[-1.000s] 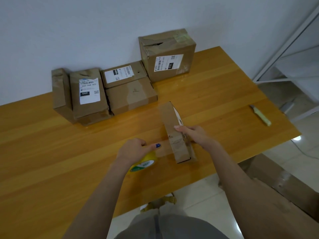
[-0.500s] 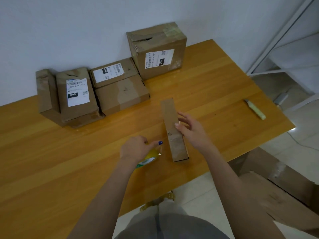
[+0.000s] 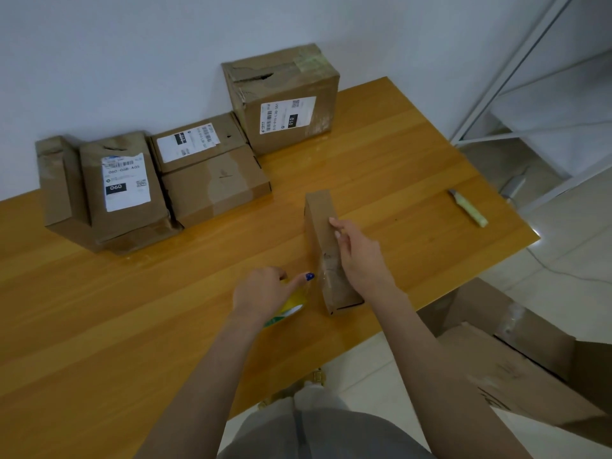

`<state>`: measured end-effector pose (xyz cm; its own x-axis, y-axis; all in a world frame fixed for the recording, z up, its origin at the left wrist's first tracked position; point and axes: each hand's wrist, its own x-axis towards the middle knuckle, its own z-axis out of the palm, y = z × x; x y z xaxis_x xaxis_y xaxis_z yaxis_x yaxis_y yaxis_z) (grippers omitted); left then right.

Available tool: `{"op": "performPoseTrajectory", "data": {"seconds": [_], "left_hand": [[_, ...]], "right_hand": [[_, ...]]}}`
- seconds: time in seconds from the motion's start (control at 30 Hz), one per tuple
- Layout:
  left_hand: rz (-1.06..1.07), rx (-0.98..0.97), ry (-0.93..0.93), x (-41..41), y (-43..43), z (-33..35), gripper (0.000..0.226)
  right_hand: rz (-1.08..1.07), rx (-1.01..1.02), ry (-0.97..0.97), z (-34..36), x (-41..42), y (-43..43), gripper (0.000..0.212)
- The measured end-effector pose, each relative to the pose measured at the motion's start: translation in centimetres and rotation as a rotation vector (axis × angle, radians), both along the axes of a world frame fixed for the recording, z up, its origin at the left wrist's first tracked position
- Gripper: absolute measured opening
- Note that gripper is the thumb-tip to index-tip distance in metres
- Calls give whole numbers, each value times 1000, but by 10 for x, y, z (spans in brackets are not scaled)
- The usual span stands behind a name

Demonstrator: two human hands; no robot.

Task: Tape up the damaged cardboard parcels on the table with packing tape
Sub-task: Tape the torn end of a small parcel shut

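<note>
Narrow parcel (image 3: 320,223) is sitting near the table (image 3: 132,309) front edge, long axis running away from the person; right hand (image 3: 359,256) is resting straight-fingered on top, left hand (image 3: 261,293) is gripping the tape roll (image 3: 292,305) just left of its near end.

Plain white wall (image 3: 132,44) behind a wooden table (image 3: 99,326); white metal shelving frame (image 3: 516,77) at right; pale, glossy tiled floor (image 3: 569,253).

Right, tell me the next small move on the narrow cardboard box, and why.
Probably draw the yellow tape roll across the narrow brown cardboard box: the left hand grips the roll beside it, the right hand rests on its top.
</note>
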<state>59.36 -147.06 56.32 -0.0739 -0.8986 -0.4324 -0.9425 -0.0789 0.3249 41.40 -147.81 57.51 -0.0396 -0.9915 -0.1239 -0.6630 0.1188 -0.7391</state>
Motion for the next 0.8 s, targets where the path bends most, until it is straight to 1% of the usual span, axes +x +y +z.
{"op": "performPoseTrajectory", "data": {"seconds": [0.1, 0.13, 0.33, 0.4, 0.47, 0.63, 0.7, 0.73, 0.8], "left_hand": [[-4, -9, -1, 3, 2, -3, 61], [4, -13, 0, 5, 3, -3, 62], [-2, -27, -17, 7, 4, -4, 64], [-2, -28, -8, 9, 6, -4, 64], [13, -25, 6, 11, 7, -4, 64], [13, -21, 19, 11, 7, -3, 65], [7, -18, 6, 12, 7, -3, 65], [1, -17, -4, 11, 8, -2, 66], [-19, -17, -26, 9, 7, -1, 69]], "right_hand": [[-77, -22, 188, -1, 14, -3, 32], [-98, -30, 222, 0, 18, -2, 31], [-217, -21, 340, 4, 35, -7, 40], [-254, -16, 376, 4, 38, -8, 49], [-254, -21, 438, 5, 37, -7, 58], [-209, -55, 581, 6, 39, -7, 50], [-195, -25, 585, 5, 39, -6, 49], [-192, 23, 552, 5, 38, -7, 50], [-227, 185, 399, 8, 41, -13, 54]]}}
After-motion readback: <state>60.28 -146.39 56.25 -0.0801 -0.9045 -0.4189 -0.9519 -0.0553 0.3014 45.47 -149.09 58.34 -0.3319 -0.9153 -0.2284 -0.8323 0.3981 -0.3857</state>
